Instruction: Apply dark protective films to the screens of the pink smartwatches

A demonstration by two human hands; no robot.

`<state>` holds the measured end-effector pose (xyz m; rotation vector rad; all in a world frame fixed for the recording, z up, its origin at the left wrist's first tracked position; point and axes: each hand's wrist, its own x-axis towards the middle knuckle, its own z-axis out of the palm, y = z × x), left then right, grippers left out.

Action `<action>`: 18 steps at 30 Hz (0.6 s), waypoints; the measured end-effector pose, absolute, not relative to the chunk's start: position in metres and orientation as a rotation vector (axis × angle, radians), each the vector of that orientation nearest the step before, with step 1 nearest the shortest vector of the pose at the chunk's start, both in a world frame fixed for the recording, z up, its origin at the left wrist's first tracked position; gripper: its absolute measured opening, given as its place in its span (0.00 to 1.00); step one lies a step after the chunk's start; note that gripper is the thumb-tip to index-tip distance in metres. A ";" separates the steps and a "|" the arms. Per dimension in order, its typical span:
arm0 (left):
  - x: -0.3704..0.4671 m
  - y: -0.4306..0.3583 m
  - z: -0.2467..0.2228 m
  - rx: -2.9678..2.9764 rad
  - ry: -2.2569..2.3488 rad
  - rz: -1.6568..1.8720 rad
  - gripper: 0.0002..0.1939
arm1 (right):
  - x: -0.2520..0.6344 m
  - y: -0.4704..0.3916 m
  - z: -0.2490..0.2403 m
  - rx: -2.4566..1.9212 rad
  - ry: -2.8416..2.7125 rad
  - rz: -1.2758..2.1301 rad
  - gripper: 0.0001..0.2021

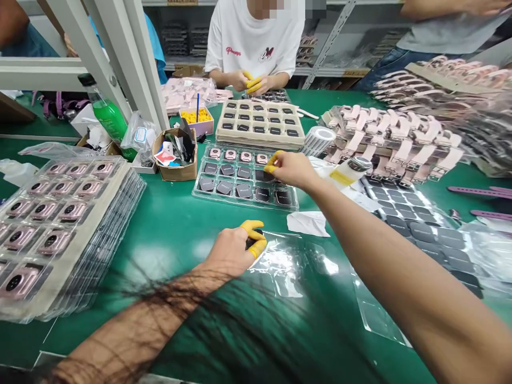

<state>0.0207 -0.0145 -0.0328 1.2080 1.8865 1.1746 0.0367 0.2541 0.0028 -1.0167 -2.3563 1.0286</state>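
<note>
Yellow finger covers are on the fingertips of both hands. My left hand [236, 248] is closed on a small dark piece [254, 240] above the green table [168, 229], beside clear plastic film [286, 261]. Farther forward, my right hand [288, 168] reaches over the right side of a clear tray [246, 201], its fingers pinched together at a compartment; what they hold, if anything, is hidden. Pink watch cases [230, 154] fill the tray's back row, and dark square pieces [243, 190] lie in its other rows.
Stacked trays of pink watches [62, 213] stand at left. Behind are a cardboard box [176, 169], a green bottle [110, 120] and a beige tray [260, 140]. Pink straps [400, 133] and dark-piece trays [424, 234] lie right. A person [256, 45] works opposite.
</note>
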 end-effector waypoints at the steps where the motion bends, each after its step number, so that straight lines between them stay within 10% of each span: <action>1: 0.020 -0.014 -0.032 1.188 1.881 1.192 0.14 | 0.050 0.242 0.006 -1.019 -2.311 1.082 0.05; 7: 0.018 -0.012 -0.031 0.921 1.786 1.322 0.33 | 0.145 0.125 -0.010 -1.011 -1.584 1.907 0.28; 11: 0.015 -0.010 -0.039 0.894 1.739 1.399 0.25 | 0.166 0.093 -0.018 -1.092 -1.448 2.095 0.33; 18: 0.011 -0.012 -0.037 0.980 1.714 1.363 0.30 | 0.165 0.110 -0.024 -0.916 -1.634 2.234 0.24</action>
